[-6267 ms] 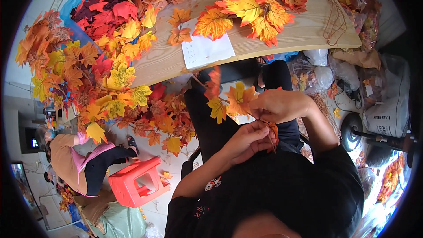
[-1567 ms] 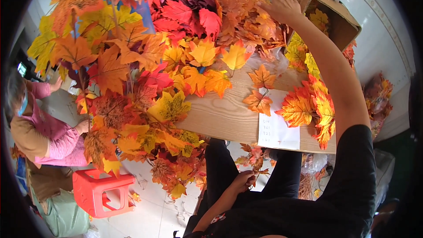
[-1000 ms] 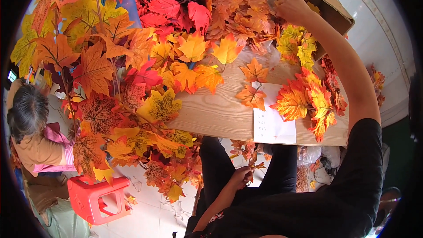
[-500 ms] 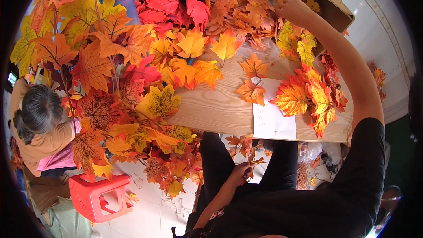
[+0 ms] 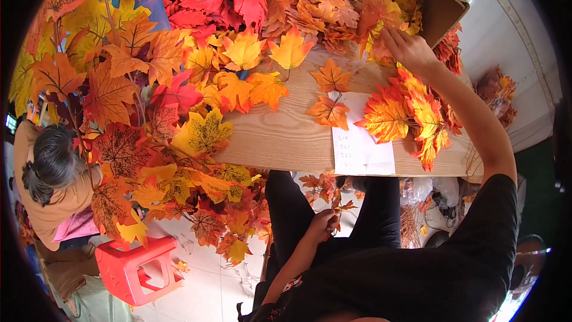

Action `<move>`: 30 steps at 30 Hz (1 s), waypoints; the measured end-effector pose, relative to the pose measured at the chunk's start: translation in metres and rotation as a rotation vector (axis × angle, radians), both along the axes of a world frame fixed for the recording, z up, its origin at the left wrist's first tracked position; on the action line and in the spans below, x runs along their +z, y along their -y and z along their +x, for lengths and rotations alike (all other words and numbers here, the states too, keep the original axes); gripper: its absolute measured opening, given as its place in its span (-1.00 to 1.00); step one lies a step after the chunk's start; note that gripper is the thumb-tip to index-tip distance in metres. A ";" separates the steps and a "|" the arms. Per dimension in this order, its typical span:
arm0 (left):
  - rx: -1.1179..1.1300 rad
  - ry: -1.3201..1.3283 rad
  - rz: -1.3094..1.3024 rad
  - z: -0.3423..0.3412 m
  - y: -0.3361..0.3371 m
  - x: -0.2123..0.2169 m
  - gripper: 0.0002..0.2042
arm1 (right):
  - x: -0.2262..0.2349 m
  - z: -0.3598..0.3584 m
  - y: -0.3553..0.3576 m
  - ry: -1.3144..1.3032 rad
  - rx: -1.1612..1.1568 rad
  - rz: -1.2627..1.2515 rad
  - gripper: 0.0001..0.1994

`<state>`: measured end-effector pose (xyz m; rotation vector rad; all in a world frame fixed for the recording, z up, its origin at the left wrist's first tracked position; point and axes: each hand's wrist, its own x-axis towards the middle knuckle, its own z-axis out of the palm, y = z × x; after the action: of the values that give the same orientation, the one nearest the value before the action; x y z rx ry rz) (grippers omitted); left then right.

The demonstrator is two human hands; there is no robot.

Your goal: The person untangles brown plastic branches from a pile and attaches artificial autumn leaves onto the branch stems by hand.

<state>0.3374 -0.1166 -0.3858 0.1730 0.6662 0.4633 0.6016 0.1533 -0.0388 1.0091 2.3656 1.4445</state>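
Wood table (image 5: 280, 140), leaf piles (image 5: 307, 0), tiled floor (image 5: 205, 283); L hand (image 5: 322, 225) gripping sprig (image 5: 320, 188), R hand (image 5: 410, 50) pinching leaves (image 5: 378, 14), qty unclear

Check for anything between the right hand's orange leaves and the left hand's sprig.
Yes, in this view: the wooden tabletop and the white paper on it lie between the orange leaves at the right hand and the sprig in the left hand.

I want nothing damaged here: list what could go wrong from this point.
The paper sheet lies at the table edge and might get brushed off. Orange leaves in the right hand could snag on the nearby cardboard box. The leafy stem in the left hand may drop to the floor.
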 end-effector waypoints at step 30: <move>0.022 -0.038 -0.016 0.002 -0.001 0.000 -0.82 | 0.013 0.004 0.067 -0.850 0.035 -0.262 -0.65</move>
<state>0.3397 -0.1159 -0.3854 0.1594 0.7093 0.4768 0.6055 0.0862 -0.0262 1.7527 3.0094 0.7301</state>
